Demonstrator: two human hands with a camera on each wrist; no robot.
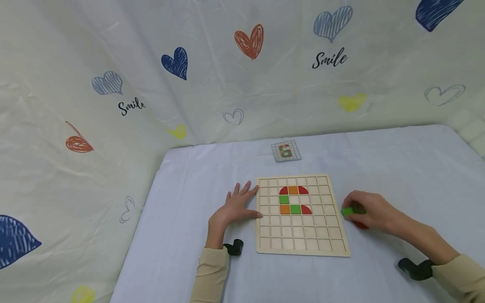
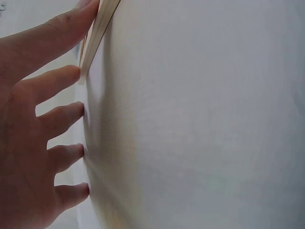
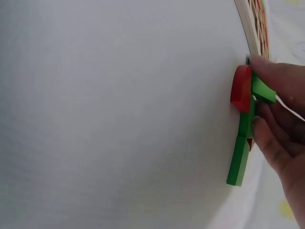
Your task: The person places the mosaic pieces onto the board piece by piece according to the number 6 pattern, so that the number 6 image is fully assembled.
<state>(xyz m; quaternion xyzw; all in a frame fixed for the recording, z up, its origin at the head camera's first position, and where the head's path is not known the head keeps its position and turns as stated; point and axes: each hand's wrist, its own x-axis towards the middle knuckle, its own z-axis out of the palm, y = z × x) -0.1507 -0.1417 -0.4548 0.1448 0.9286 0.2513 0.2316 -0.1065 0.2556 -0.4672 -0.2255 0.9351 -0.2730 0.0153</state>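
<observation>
A wooden grid board [image 1: 303,233] lies on the table, with red quarter-round, orange square and green square blocks forming a C shape in its upper part. My left hand [image 1: 235,206] is spread at the board's left edge, thumb and index fingertip at the rim. Beyond the right edge, my right hand [image 1: 375,210] pinches a green block [image 3: 263,90] between thumb and fingers. Beneath that hand, the right wrist view shows a red curved block [image 3: 241,88] and green blocks [image 3: 237,162] on the cloth. In the head view the hand partly hides them.
A small card [image 1: 286,150] printed with a grid and a coloured pattern lies behind the board. White cloth [image 1: 182,235] covers the table. Behind it hangs a curtain [image 1: 212,97] with hearts and lettering. Black wrist devices [image 1: 417,269] sit near both sleeves.
</observation>
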